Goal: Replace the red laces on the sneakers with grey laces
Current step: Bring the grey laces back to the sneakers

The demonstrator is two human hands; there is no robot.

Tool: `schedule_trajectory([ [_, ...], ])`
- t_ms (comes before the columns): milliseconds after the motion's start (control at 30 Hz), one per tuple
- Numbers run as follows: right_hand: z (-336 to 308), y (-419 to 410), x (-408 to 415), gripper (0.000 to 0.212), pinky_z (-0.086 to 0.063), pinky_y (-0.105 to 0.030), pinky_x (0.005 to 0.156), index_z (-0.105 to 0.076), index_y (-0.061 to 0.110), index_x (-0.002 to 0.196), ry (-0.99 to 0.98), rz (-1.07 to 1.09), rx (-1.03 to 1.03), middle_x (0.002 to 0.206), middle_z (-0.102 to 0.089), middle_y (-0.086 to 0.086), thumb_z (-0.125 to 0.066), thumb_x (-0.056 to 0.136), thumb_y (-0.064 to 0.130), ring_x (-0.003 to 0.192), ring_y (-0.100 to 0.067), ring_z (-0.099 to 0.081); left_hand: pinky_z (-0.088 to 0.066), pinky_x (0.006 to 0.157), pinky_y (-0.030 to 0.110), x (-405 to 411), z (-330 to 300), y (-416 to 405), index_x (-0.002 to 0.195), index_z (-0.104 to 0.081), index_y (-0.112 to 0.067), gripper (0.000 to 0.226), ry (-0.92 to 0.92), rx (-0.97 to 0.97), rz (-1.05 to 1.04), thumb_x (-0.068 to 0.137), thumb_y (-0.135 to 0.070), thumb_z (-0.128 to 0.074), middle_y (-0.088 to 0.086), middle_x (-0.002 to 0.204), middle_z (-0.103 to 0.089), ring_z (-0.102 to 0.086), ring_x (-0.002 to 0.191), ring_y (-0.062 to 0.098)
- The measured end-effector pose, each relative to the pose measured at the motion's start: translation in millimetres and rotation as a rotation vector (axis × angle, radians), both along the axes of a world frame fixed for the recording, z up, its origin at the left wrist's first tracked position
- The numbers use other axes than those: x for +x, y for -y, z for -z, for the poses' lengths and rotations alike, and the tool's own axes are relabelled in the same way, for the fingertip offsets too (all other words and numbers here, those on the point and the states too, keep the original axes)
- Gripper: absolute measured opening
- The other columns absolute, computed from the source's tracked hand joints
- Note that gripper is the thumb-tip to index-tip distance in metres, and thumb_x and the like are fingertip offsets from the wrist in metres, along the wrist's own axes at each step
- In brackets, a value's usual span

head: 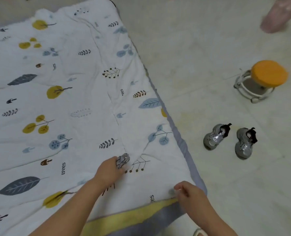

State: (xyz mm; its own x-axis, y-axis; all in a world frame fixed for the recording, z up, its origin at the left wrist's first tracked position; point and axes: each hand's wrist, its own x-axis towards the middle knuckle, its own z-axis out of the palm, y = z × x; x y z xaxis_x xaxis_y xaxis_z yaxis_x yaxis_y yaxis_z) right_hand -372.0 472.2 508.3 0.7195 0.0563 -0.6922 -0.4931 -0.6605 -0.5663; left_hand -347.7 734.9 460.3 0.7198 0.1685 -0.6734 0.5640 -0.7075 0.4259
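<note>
Two grey sneakers stand on the floor to the right of the bed, the left sneaker (215,136) and the right sneaker (245,143), both with dark tongues; no laces are plainly visible on them. My left hand (109,171) rests on the quilt and grips a bundle of grey laces (122,160). My right hand (189,192) hovers at the quilt's corner with thumb and fingers curled together; whether it pinches anything is unclear.
A white quilt (73,99) printed with leaves and trees covers the left half of the view, its grey edge running diagonally. A small stool with an orange seat (267,74) stands on the pale floor. Another person's foot (277,16) shows at the top right.
</note>
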Motion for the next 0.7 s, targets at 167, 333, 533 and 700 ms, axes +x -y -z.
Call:
schedule_trajectory([
  [167,-42,64,11,0.019,-0.039,-0.015,0.065,-0.058,0.024,0.086,0.075,-0.006,0.04,0.076,-0.057,0.005,-0.051,0.088,0.007,0.075,-0.012,-0.055,-0.046,0.073,0.033,-1,-75,85,0.087,-0.053,-0.007,0.007,0.144,-0.065,-0.01,0.083,-0.011,-0.055,0.01,0.084,-0.061,-0.062,0.083,0.028],
  [333,-75,158,16,0.019,-0.039,-0.016,0.061,-0.061,0.021,0.085,0.126,0.009,0.079,0.077,-0.06,0.001,-0.05,0.087,0.005,0.075,-0.015,-0.055,-0.043,0.067,0.033,-10,-121,188,0.081,-0.048,-0.008,0.007,0.222,-0.107,-0.102,0.082,-0.012,-0.053,0.006,0.074,-0.055,-0.061,0.08,0.031],
  [533,-101,289,27,0.015,-0.039,-0.017,0.06,-0.057,0.022,0.089,0.155,-0.009,0.029,0.072,-0.055,0.006,-0.05,0.089,0.01,0.069,-0.012,-0.052,-0.039,0.059,0.028,-12,-145,315,0.072,-0.044,-0.013,0.013,0.224,-0.175,-0.123,0.082,-0.009,-0.051,0.003,0.069,-0.053,-0.056,0.07,0.023],
  [700,-116,355,45,0.014,-0.04,-0.017,0.06,-0.057,0.024,0.091,0.183,0.05,-0.002,0.075,-0.056,0.006,-0.049,0.089,0.012,0.072,-0.013,-0.055,-0.039,0.061,0.029,8,-161,376,0.075,-0.046,-0.008,0.008,0.254,-0.185,-0.056,0.081,-0.01,-0.052,0.008,0.067,-0.053,-0.053,0.065,0.023],
])
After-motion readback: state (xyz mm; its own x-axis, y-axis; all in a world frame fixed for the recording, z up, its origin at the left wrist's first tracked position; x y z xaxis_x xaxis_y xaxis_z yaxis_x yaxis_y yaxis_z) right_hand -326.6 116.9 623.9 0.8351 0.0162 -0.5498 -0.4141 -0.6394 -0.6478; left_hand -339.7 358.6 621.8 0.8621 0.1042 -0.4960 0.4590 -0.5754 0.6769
